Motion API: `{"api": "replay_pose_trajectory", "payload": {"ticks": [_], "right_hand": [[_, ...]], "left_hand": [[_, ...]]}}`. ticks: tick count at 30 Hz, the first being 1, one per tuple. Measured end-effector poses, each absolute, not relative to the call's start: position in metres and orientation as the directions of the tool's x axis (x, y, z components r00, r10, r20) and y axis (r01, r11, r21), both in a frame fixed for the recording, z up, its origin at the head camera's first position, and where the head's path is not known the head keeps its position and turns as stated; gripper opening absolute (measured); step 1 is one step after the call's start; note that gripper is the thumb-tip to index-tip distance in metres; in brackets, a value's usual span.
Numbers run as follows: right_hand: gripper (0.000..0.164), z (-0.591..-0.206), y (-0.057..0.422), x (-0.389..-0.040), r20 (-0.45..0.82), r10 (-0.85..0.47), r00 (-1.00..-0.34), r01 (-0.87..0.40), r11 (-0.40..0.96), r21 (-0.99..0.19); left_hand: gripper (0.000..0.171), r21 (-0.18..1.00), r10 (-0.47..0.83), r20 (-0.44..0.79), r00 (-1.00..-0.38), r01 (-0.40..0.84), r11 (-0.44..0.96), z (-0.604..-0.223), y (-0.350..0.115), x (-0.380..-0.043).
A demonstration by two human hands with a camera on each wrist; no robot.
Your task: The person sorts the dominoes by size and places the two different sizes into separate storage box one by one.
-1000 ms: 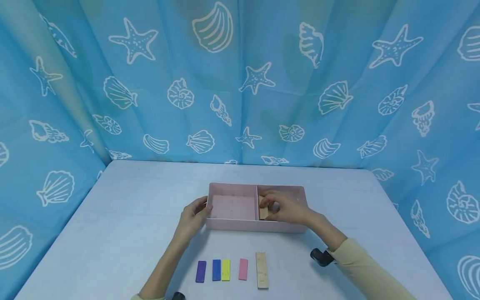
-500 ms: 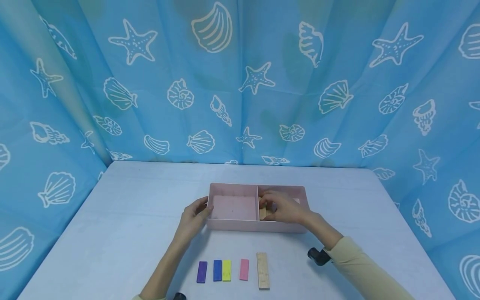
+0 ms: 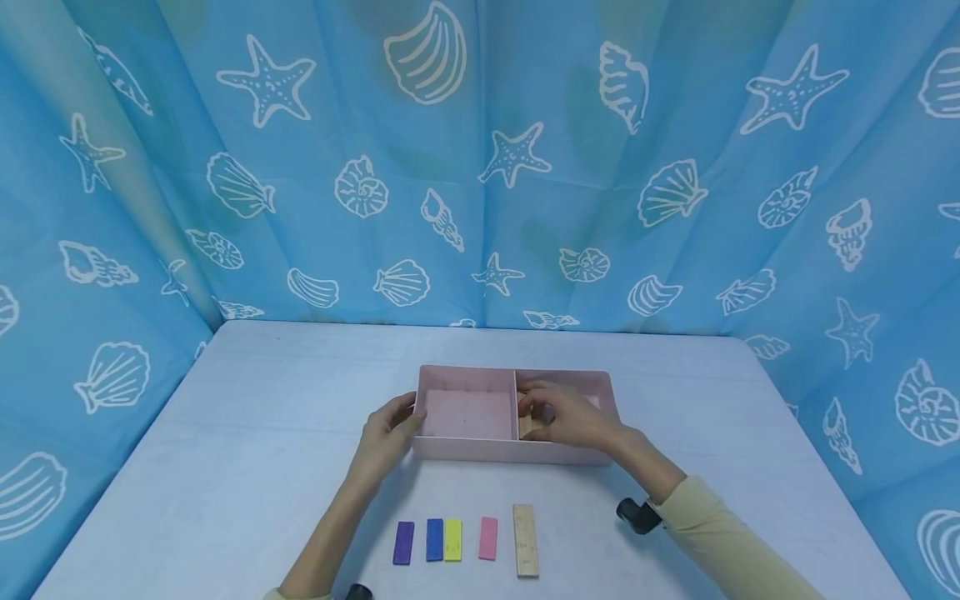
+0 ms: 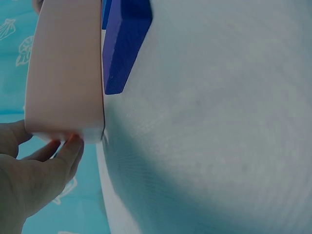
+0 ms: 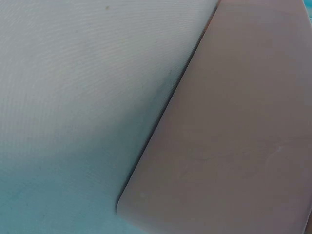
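A pink two-compartment box (image 3: 480,451) stands on the white table. My left hand (image 3: 384,437) grips its left end, the thumb at the rim; the left wrist view shows the fingertips (image 4: 74,139) against the end wall. Inside the right compartment, my right hand (image 3: 572,415) has its fingers curled around a light wooden block (image 3: 526,427), close to the divider. The hand covers most of that block. The left compartment shows a bare floor. In the right wrist view only the box's outer wall (image 5: 224,122) and tablecloth appear, with the hand out of sight.
In front of the box lie a purple block (image 3: 402,543), a blue block (image 3: 434,540), a yellow block (image 3: 453,540), a pink block (image 3: 487,538) and a longer wooden block (image 3: 526,540). A blue shell-patterned curtain (image 3: 480,217) hangs behind the table.
My right hand shifts only slightly within the right compartment, and less of the wooden block shows between its fingers than a second ago. The left hand and box stay in place.
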State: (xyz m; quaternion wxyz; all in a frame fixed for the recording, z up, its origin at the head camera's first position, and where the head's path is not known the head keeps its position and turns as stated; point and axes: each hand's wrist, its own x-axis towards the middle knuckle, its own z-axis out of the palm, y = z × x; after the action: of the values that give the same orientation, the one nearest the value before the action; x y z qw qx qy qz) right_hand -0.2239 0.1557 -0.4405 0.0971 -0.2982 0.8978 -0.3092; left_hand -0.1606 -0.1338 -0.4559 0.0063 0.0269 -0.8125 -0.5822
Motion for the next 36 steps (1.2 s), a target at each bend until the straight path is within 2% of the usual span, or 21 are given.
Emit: {"api": "replay_pose_trajectory", "payload": {"ticks": [36], "right_hand": [[0.016,-0.4406,0.1621,-0.22,0.071,-0.611,-0.789,-0.522,0.603,-0.603]], "left_hand": [[0.047,0.949,-0.048,-0.003,-0.999,-0.018,0.315,-0.4569,-0.1331,-0.1595]]}}
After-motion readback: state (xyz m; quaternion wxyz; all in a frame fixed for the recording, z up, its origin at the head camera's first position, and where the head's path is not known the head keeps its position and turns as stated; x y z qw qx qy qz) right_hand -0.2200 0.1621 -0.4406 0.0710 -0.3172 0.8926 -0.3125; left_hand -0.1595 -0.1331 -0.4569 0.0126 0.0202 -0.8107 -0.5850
